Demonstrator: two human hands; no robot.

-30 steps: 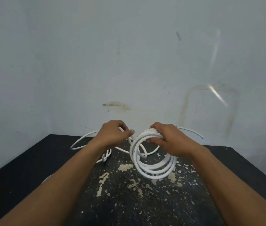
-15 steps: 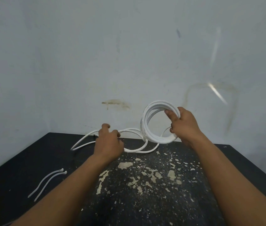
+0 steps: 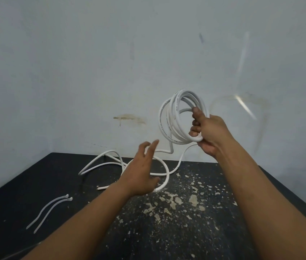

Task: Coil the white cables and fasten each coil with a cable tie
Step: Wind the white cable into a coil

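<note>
Black chipped bench (image 3: 195, 231); round white cable coil (image 3: 169, 117) gripped w/ right hand (image 3: 207, 131) fingers, left hand (image 3: 141, 175) fingers spread; print illegible.

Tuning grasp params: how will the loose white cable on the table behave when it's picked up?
Probably springy rather than limp: the loose cable stands in open arcs above the table. It likely keeps a set, since a kink shows below the coil. The coil may spring open if released; the right hand clamps it, and the left hand is open.
</note>
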